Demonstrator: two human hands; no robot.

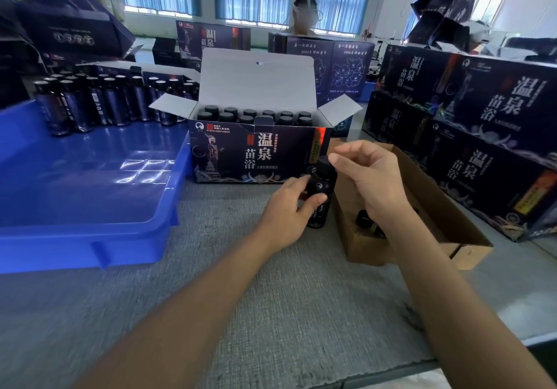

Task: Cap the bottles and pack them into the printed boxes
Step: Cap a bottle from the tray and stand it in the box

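My left hand [286, 210] grips a dark bottle [322, 189] upright just above the grey table, in front of the open printed box [256, 150]. My right hand [367, 174] pinches the black cap [325, 161] on top of that bottle. The printed box stands open with its lid flap up, and several capped bottles [256, 115] stand in rows inside it. Several uncapped-looking dark bottles [99, 99] stand in a group at the back of the blue tray [90, 207] on the left.
A brown cardboard box [422, 231] with black caps [364, 219] in it sits under my right wrist. Stacks of closed printed boxes [470, 135] line the right side. More boxes and another person [304, 17] are behind the open box.
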